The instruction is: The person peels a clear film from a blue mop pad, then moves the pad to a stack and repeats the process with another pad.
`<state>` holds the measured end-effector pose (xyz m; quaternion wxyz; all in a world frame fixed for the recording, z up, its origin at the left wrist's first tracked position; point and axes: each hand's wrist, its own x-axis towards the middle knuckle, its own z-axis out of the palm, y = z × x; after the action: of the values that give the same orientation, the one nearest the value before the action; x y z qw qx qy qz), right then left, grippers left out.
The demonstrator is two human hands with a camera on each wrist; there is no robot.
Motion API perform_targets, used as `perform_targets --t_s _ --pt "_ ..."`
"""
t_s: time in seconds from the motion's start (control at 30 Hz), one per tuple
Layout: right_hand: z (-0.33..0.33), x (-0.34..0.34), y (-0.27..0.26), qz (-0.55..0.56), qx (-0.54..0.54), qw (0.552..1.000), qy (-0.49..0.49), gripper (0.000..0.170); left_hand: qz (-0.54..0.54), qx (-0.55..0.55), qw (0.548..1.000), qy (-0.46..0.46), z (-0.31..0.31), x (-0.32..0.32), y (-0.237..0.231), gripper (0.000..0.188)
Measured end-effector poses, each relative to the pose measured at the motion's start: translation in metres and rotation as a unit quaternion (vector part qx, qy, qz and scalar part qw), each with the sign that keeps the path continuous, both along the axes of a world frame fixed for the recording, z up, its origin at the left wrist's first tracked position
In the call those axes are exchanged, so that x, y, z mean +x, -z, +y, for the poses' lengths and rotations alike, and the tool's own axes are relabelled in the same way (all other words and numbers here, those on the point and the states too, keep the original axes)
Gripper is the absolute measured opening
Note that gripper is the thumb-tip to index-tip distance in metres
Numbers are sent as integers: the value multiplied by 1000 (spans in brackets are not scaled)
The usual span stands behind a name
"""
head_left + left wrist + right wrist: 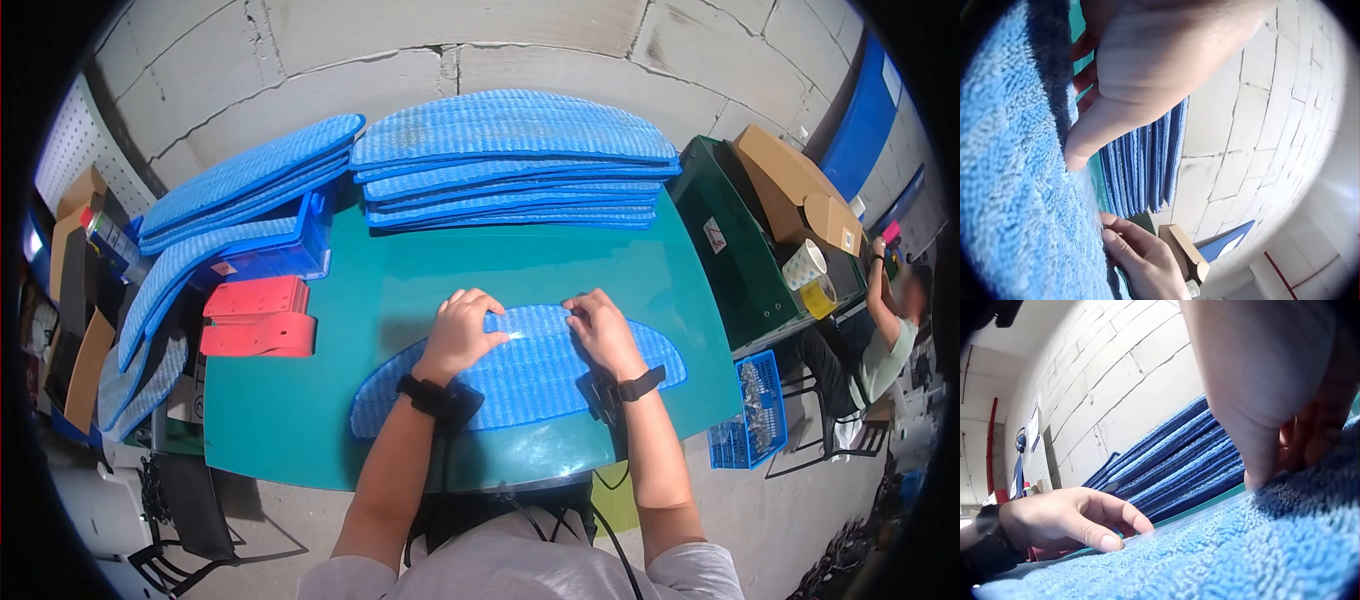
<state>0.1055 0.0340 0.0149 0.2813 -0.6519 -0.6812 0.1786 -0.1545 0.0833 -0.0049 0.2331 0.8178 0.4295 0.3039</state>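
Observation:
A blue, half-oval microfiber mop pad [520, 385] lies on the green table, its curved edge away from me. My left hand [458, 335] rests at that far edge, thumb on the pile and fingers loosely bent, with a gap between thumb and index fingertip. To its right, my right hand [605, 335] pinches the same edge between thumb and fingers. A shiny, clear patch [516, 335] shows on the pad between the hands. From the left wrist view, the left thumb [1082, 147] touches the pad near its edge.
Stacked blue pads [515, 165] stand at the back. More pads drape over a blue bin [315, 235] at the left, near red strips [258, 325]. A green crate [735, 240] with cardboard stands right. Beyond it sits another person [885, 345]; a blue basket [748, 410] is below.

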Motion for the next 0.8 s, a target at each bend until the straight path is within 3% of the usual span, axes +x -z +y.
perform_targets --t_s 0.43,0.5,0.6,0.8 --pt "-7 3 6 -4 43 998 -47 35 28 42 999 0 -9 9 -9 41" --pt "-8 1 3 -14 30 998 -47 38 8 93 994 61 -13 19 -10 41" --pt "-8 2 2 -3 24 999 -44 39 -3 60 992 114 -23 31 -10 36" --pt "-7 2 0 9 -8 1000 -28 40 14 49 998 37 -16 26 -4 27"
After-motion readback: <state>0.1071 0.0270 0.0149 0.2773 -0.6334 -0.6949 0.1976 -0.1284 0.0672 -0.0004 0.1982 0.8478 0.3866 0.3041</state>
